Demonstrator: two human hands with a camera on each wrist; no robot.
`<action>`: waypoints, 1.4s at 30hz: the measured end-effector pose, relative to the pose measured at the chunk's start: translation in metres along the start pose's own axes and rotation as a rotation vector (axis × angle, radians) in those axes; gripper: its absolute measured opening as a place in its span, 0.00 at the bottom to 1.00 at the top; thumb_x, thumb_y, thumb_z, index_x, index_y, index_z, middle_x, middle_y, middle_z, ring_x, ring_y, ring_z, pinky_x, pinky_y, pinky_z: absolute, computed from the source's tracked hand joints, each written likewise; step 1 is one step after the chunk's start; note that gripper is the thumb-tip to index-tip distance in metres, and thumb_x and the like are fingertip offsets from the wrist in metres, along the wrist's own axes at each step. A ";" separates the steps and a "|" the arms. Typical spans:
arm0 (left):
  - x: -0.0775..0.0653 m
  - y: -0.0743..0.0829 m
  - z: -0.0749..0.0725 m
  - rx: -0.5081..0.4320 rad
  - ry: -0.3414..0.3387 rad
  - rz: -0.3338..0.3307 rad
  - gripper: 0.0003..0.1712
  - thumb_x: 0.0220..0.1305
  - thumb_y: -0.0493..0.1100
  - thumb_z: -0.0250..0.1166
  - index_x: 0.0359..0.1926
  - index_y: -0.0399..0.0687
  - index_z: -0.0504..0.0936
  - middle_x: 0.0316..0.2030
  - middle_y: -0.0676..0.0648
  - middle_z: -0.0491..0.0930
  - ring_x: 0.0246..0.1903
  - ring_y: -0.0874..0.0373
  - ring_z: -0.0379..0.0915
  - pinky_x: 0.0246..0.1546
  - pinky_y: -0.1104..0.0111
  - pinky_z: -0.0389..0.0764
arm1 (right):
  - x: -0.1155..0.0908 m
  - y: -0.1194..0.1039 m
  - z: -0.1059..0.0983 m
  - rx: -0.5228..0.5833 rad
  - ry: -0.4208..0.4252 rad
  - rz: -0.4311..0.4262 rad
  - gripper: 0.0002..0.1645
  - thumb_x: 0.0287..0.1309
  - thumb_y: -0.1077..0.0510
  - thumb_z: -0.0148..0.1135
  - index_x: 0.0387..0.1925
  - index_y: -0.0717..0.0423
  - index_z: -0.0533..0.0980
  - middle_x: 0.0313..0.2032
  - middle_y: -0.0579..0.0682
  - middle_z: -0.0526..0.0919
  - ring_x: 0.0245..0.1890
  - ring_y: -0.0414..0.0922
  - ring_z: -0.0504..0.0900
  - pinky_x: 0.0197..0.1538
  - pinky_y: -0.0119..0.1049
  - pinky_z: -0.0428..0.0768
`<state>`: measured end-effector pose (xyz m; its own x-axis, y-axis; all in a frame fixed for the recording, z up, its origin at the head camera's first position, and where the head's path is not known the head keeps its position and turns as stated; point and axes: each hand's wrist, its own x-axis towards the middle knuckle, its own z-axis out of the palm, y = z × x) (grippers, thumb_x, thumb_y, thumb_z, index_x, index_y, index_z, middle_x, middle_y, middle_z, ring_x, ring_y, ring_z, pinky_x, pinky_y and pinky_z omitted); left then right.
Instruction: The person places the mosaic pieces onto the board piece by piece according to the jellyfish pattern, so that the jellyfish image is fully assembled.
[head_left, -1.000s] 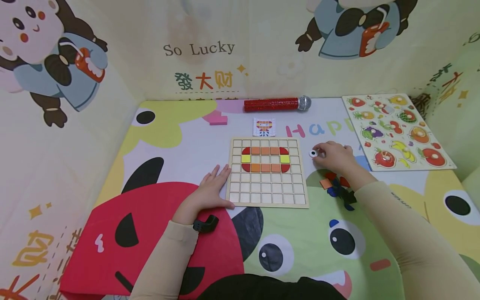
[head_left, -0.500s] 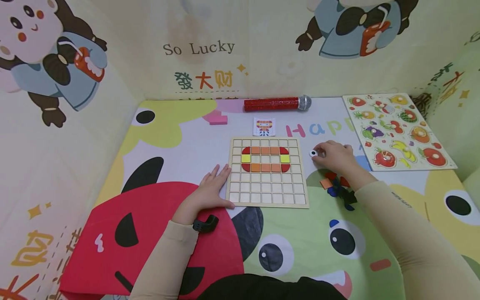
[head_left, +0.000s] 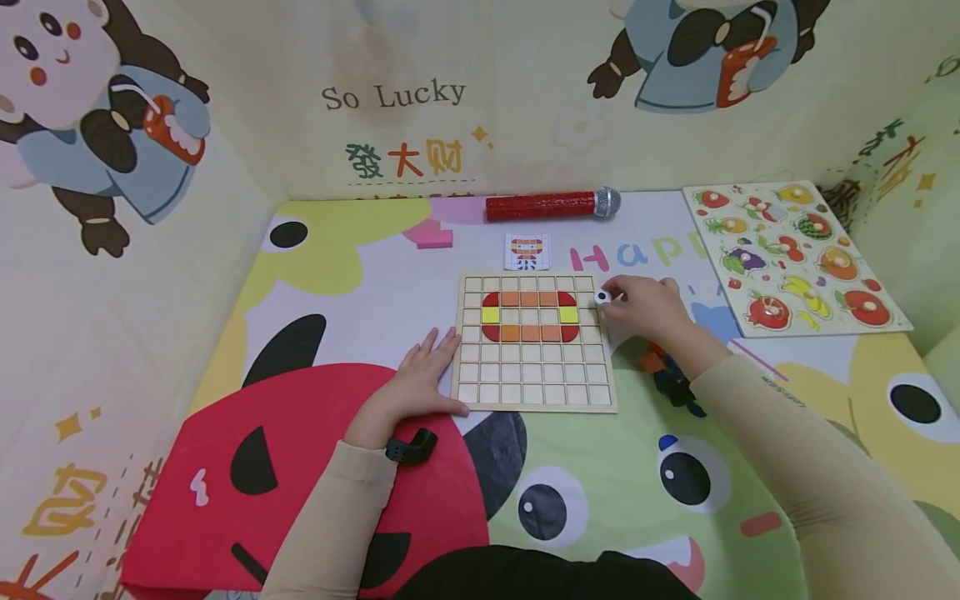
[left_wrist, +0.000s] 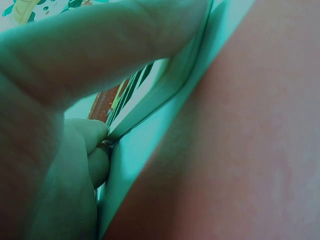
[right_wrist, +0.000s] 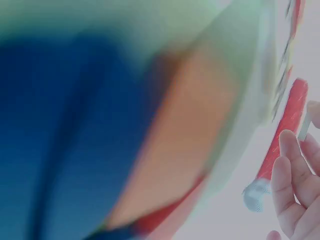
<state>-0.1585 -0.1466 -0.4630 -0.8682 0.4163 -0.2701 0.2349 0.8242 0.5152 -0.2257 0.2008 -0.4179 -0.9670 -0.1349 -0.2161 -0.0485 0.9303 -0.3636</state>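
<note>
A wooden grid board (head_left: 532, 372) lies on the table with red, orange and yellow tiles forming a ring in its upper rows. My left hand (head_left: 420, 383) rests at its left edge, fingers extended; in the left wrist view the thumb (left_wrist: 125, 45) lies along the board's side. Between thumb and fingertips, my right hand (head_left: 645, 308) pinches a small white tile with a black dot (head_left: 602, 296) at the board's upper right edge. In the right wrist view that tile shows edge-on (right_wrist: 305, 129). Loose blue, orange and red pieces (head_left: 671, 385) lie partly hidden under the right forearm.
A small pattern card (head_left: 527, 252) sits just behind the board. Farther back lies a red glittery microphone (head_left: 540, 206). A fruit puzzle board (head_left: 795, 258) occupies the back right corner, and a pink block (head_left: 435, 240) stands at back left. Fabric walls (head_left: 525, 100) enclose the table.
My right hand has carried the dotted white tile leftward, from the tablecloth beside the board to the board's right edge. The left hand has stayed in place.
</note>
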 end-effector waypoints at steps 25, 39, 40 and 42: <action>-0.001 0.000 0.000 0.003 0.001 0.000 0.67 0.33 0.56 0.75 0.71 0.54 0.43 0.71 0.52 0.41 0.70 0.51 0.27 0.68 0.49 0.40 | 0.012 -0.061 0.030 -0.159 0.003 -0.143 0.19 0.51 0.44 0.61 0.43 0.48 0.77 0.41 0.46 0.82 0.44 0.46 0.76 0.51 0.52 0.61; -0.003 0.002 0.000 0.001 0.010 0.003 0.67 0.33 0.56 0.75 0.71 0.54 0.44 0.71 0.52 0.42 0.70 0.51 0.28 0.68 0.49 0.40 | 0.011 -0.060 0.032 -0.186 0.004 -0.138 0.19 0.52 0.43 0.60 0.43 0.47 0.78 0.42 0.47 0.81 0.45 0.46 0.75 0.52 0.54 0.62; -0.003 0.002 -0.001 0.002 0.012 0.005 0.67 0.33 0.56 0.75 0.71 0.54 0.44 0.71 0.52 0.42 0.70 0.51 0.28 0.67 0.49 0.40 | 0.011 -0.060 0.032 -0.190 0.004 -0.138 0.19 0.52 0.43 0.61 0.43 0.47 0.78 0.43 0.47 0.81 0.45 0.46 0.75 0.52 0.54 0.62; -0.003 0.003 -0.001 0.001 0.014 0.008 0.67 0.33 0.56 0.75 0.71 0.54 0.44 0.71 0.51 0.42 0.70 0.51 0.28 0.67 0.49 0.40 | 0.011 -0.060 0.033 -0.197 0.006 -0.135 0.19 0.52 0.42 0.61 0.43 0.46 0.78 0.43 0.47 0.80 0.45 0.46 0.75 0.52 0.53 0.62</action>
<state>-0.1561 -0.1460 -0.4601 -0.8724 0.4173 -0.2544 0.2422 0.8212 0.5166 -0.2257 0.1328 -0.4283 -0.9499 -0.2609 -0.1723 -0.2246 0.9527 -0.2046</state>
